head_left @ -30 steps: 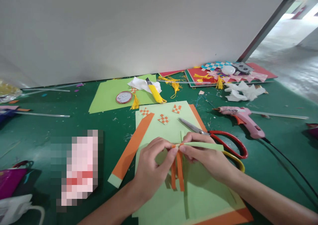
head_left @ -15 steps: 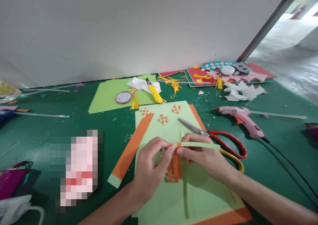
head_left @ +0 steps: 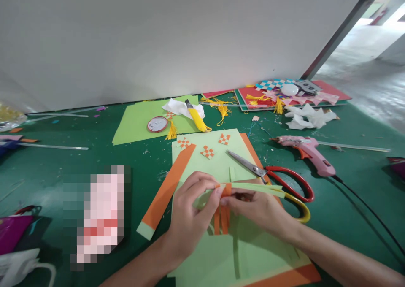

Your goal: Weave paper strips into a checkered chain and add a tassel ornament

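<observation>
Orange-and-green paper strips (head_left: 226,190), pinched in both L hand (head_left: 194,202) & R hand (head_left: 259,204) above pale-green sheet (head_left: 205,261); weave, I'd say, unfinished, ends loose. 3 checkered pcs (head_left: 208,152), apparently done, lie nr scissors (head_left: 257,169).

We see a left hand (head_left: 193,207) and a right hand (head_left: 262,207), both bare, with slim fingers (head_left: 201,179). The left forearm (head_left: 148,253) and right forearm (head_left: 335,249) are slender and likewise bare, as far as our view reaches.
</observation>
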`<state>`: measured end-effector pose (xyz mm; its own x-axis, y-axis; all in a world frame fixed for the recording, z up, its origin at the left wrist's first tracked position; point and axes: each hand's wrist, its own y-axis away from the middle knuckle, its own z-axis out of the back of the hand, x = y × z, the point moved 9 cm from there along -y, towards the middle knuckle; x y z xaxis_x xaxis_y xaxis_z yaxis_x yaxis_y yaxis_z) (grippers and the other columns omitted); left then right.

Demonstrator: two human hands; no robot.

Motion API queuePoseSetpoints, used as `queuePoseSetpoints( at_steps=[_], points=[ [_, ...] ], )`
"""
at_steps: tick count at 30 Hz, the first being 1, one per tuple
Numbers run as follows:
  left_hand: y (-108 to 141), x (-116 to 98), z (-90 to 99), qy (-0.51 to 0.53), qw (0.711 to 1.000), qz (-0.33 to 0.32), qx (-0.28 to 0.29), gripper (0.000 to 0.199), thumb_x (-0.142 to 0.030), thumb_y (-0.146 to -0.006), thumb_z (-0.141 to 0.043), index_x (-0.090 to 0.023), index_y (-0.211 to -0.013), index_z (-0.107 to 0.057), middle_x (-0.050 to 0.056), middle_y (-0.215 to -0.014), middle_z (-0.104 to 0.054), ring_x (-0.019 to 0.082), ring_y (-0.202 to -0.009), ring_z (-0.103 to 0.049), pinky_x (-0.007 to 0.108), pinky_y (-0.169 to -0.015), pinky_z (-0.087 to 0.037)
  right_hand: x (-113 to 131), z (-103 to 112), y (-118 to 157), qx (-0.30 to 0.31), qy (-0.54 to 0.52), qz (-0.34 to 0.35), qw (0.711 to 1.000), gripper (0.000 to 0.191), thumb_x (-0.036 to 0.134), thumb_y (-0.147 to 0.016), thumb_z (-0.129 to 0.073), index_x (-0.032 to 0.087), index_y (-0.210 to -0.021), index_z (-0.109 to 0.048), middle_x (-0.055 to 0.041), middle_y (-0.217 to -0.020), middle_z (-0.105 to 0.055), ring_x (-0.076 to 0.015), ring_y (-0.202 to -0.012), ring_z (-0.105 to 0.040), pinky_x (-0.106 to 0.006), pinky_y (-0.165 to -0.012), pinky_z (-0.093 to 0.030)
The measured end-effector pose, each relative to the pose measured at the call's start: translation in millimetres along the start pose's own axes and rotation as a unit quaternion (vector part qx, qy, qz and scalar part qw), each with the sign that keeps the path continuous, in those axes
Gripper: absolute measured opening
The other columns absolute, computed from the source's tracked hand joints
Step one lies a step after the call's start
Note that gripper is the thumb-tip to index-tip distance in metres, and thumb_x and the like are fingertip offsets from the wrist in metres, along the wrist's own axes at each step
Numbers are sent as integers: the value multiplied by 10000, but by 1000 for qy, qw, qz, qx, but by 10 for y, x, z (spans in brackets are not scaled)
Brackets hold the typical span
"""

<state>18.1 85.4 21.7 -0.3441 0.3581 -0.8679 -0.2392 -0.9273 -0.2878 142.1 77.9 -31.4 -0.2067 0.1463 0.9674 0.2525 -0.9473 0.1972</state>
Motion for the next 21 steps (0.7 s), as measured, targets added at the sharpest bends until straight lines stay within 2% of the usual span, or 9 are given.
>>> queuePoseSetpoints(
  at_steps=[4,6,8,10,12,14,16,18,21],
  points=[
    [3,-1,-16,10,1000,1,7,138,-203,-910,-534,-187,-802,-619,48,-856,-626,164,-858,-594,265,-748,-473,114,39,16,-25,67,65,995,325,336,-860,-596,209,-565,-640,3,-571,-600,-130,-541,-520,-237,-482,-391],
    [6,35,-9,25,999,20,7,114,-240,-916,-527,-190,-850,-606,38,-858,-616,153,-833,-579,260,-744,-467,240,74,52,-37,139,136,980,329,300,-898,-557,202,-606,-672,9,-539,-569,-104,-497,-483,-227,-472,-369],
    [21,108,12,39,998,58,1,178,-314,-930,-507,-193,-809,-551,12,-774,-570,135,-731,-540,247,-674,-447,453,90,162,-57,220,262,938,275,264,-936,-507,191,-796,-732,2,-559,-568,-100,-490,-473,-234,-472,-357],
    [49,185,8,55,994,98,9,345,-411,-951,-452,-192,-685,-468,-10,-651,-489,125,-617,-473,244,-590,-405,660,91,342,-87,286,394,869,247,207,-950,-482,159,-1023,-714,-16,-600,-589,-116,-517,-501,-252,-487,-367],
    [78,219,-32,83,989,120,33,494,-499,-968,-359,-189,-591,-431,-11,-563,-446,123,-545,-434,258,-557,-380,770,106,472,-123,338,466,808,257,142,-934,-492,139,-1114,-674,-14,-584,-579,-128,-526,-520,-265,-495,-376],
    [101,197,-114,127,981,124,75,611,-566,-970,-268,-185,-547,-489,11,-524,-494,133,-525,-475,278,-578,-404,807,113,511,-144,387,488,769,283,107,-911,-510,148,-1151,-653,9,-544,-544,-127,-499,-506,-269,-483,-368],
    [123,139,-222,166,969,124,131,671,-622,-948,-256,-180,-569,-589,47,-557,-594,158,-563,-561,295,-614,-445,805,95,510,-151,432,494,739,323,97,-895,-521,151,-1195,-627,22,-534,-530,-122,-479,-486,-276,-470,-354],
    [139,99,-308,184,959,132,172,632,-634,-921,-348,-179,-603,-649,68,-620,-669,179,-611,-618,299,-625,-474,783,51,501,-146,466,500,715,351,93,-885,-523,148,-1222,-604,25,-541,-539,-121,-477,-478,-286,-460,-337],
    [141,119,-350,191,952,160,180,485,-523,-912,-488,-185,-616,-668,50,-637,-696,167,-598,-633,279,-602,-493,755,10,488,-140,481,504,704,343,100,-896,-493,138,-1220,-596,19,-552,-562,-128,-490,-491,-297,-451,-320]
  ],
)
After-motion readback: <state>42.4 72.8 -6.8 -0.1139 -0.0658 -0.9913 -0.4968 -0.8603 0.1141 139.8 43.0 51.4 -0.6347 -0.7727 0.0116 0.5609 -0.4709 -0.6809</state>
